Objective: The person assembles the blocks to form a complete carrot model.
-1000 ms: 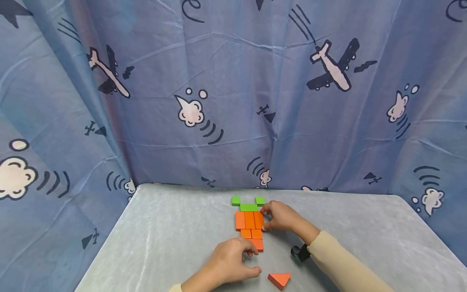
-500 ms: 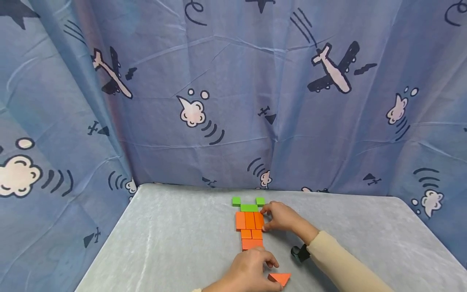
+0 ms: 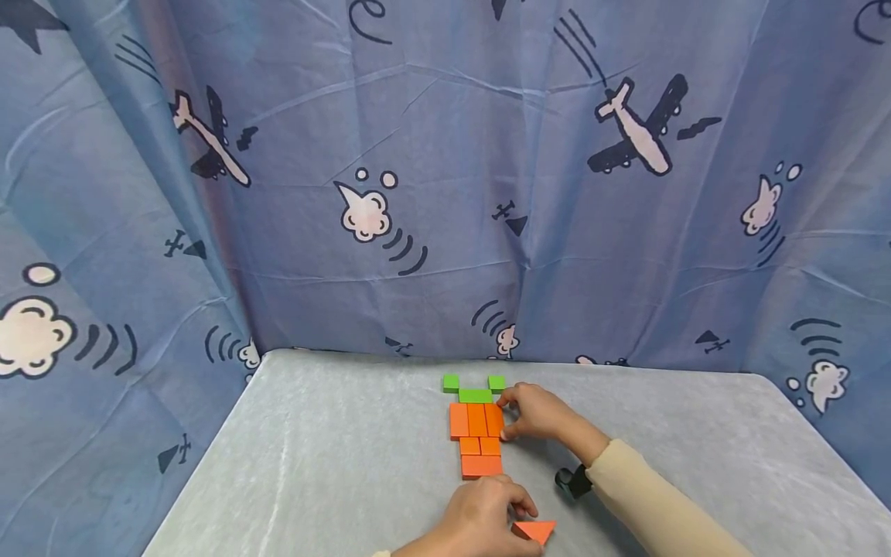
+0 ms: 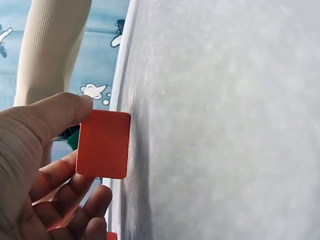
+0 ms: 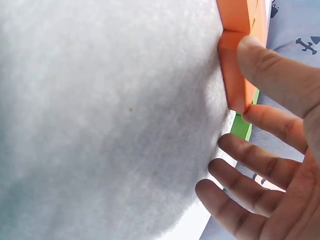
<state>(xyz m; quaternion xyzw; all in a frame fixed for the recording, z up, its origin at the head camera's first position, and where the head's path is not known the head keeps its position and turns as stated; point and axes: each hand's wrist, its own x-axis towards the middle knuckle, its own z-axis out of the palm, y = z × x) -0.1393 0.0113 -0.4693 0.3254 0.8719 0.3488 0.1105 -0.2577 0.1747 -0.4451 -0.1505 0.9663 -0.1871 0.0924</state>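
My left hand (image 3: 480, 514) is at the front of the table, with thumb and index finger at opposite sides of a red-orange triangular block (image 3: 536, 531). In the left wrist view, the block's flat side (image 4: 104, 144) shows between thumb and fingers. My right hand (image 3: 539, 414) pinches the ends of an upright orange rectangular block (image 3: 493, 420), the rightmost of a row of three. Two small orange blocks (image 3: 480, 446) and a wider red-orange block (image 3: 481, 466) lie below that row. Above it sits a green block (image 3: 476, 396), flanked by two green cubes (image 3: 451, 383).
Pale grey cloth covers the table (image 3: 334, 449). A blue curtain (image 3: 445, 193) printed with planes hangs behind and to the sides. Under my right wrist is a small dark device (image 3: 574, 481).
My left hand has moved right and toward the front, from beside the lower wide block to the triangular block. My right hand has stayed in place.
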